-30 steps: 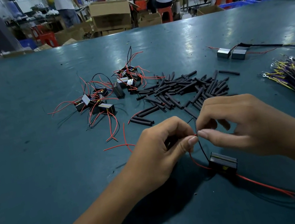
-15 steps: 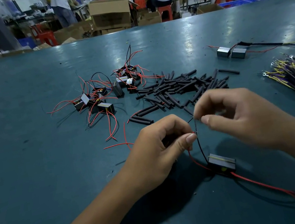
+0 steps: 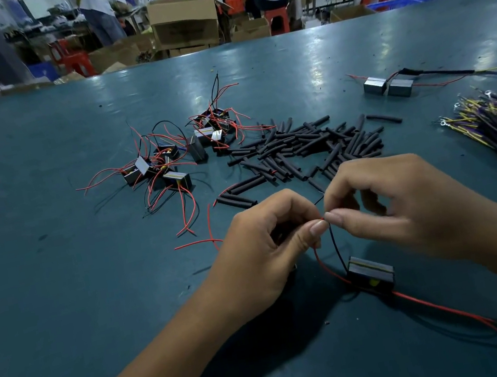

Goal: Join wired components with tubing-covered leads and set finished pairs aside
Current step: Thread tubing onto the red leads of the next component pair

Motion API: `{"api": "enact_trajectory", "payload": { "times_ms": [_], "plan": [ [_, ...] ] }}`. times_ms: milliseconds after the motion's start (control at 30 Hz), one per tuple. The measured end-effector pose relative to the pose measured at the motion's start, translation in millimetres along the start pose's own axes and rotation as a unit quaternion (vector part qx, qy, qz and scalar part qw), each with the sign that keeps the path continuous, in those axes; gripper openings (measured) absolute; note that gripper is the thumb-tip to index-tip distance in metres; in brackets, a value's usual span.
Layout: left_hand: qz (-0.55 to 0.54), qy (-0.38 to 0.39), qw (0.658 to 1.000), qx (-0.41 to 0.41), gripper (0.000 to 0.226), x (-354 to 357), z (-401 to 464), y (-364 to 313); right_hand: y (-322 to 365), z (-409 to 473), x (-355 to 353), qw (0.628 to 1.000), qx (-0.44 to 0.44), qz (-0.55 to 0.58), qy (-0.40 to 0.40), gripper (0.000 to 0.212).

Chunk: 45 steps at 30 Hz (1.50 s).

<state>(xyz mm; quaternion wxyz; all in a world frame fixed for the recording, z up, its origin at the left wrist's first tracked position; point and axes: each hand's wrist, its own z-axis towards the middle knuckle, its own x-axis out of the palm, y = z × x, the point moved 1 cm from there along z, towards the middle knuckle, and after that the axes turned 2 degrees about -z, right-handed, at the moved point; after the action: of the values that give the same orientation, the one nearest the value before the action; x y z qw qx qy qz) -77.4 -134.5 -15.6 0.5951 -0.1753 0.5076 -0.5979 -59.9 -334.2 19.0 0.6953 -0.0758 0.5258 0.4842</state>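
Both hands, left (image 3: 261, 252) and right (image 3: 394, 212), pinched thin red and black leads (image 3: 337, 249) with fingers together, over bare teal bench (image 3: 59, 288) near its front edge.

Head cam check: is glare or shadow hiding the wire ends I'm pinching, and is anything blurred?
Head view: glare streaks the far table, not the work; the left hand and right hand cast dark shadows toward the near edge, around the component; the pinched wire tips are lit but tiny; background people are soft, edges bowed.
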Motion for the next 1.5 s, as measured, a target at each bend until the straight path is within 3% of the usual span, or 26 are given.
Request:
{"api": "enact_trajectory", "payload": {
  "times_ms": [100,200,233,267,300,367,400,433,533,767,933,1067,1133,1233,1267,1300,1333,1400,1433,1500],
  "plan": [
    [0.015,-0.014,1.000,0.010,0.010,0,0,0,2,2,7,0.964,0.150,0.218,0.016,0.019],
    [0.025,-0.010,1.000,0.013,0.009,0,-1,-1,1,1,14,0.836,0.323,0.439,0.061,0.023],
    [0.023,-0.008,1.000,0.011,0.009,1,-1,-1,1,1,15,0.811,0.347,0.465,0.073,0.022],
    [0.017,-0.007,1.000,0.009,0.009,1,-1,-1,0,0,14,0.809,0.348,0.468,0.074,0.022],
    [0.008,-0.006,1.000,0.005,0.008,1,-1,-1,-1,-1,12,0.837,0.321,0.439,0.061,0.020],
    [-0.007,-0.003,1.000,-0.004,0.007,0,0,-1,-3,0,3,0.948,0.189,0.256,-0.003,0.011],
    [-0.012,0.003,1.000,-0.009,0.007,-1,0,-1,-4,0,-2,0.984,0.110,0.136,-0.032,0.009],
    [-0.017,0.009,1.000,-0.013,0.007,-1,0,0,-5,0,-6,0.997,0.032,0.046,-0.046,0.012],
    [-0.029,0.019,0.999,-0.020,0.008,-1,0,0,-6,0,-12,0.992,-0.105,-0.071,-0.030,0.010],
    [-0.043,0.024,0.999,-0.019,0.006,-1,0,-1,-6,1,-7,0.976,-0.163,-0.137,-0.043,0.018],
    [-0.024,0.013,1.000,-0.013,0.006,-1,-1,-2,-5,2,-6,0.988,-0.116,-0.101,-0.026,0.009],
    [-0.003,-0.014,1.000,0.007,0.009,0,-1,-3,-1,0,0,0.998,0.023,0.062,-0.024,0.008],
    [0.013,-0.021,1.000,0.018,0.010,0,-1,-4,0,0,5,0.966,0.134,0.222,0.008,0.014],
    [0.029,-0.018,0.999,0.025,0.009,0,-2,-4,1,0,10,0.815,0.312,0.478,0.096,0.012],
    [0.028,-0.016,0.999,0.024,0.008,0,-2,-4,0,-1,10,0.793,0.331,0.498,0.115,0.012],
    [0.021,-0.014,0.999,0.020,0.008,0,-2,-4,-1,-1,10,0.794,0.333,0.493,0.120,0.013],
    [0.012,-0.012,1.000,0.015,0.008,0,-1,-3,-3,-2,8,0.825,0.310,0.459,0.110,0.015],
    [-0.007,-0.010,1.000,0.002,0.007,-1,0,-3,-6,-1,1,0.944,0.194,0.263,0.036,0.007],
    [-0.014,-0.008,1.000,-0.004,0.007,-1,0,-2,-8,0,-2,0.983,0.115,0.141,-0.006,0.003],
    [-0.026,-0.002,1.000,-0.009,0.007,-2,0,-2,-9,0,-6,0.999,-0.037,-0.012,-0.038,0.011]
  ]
}}
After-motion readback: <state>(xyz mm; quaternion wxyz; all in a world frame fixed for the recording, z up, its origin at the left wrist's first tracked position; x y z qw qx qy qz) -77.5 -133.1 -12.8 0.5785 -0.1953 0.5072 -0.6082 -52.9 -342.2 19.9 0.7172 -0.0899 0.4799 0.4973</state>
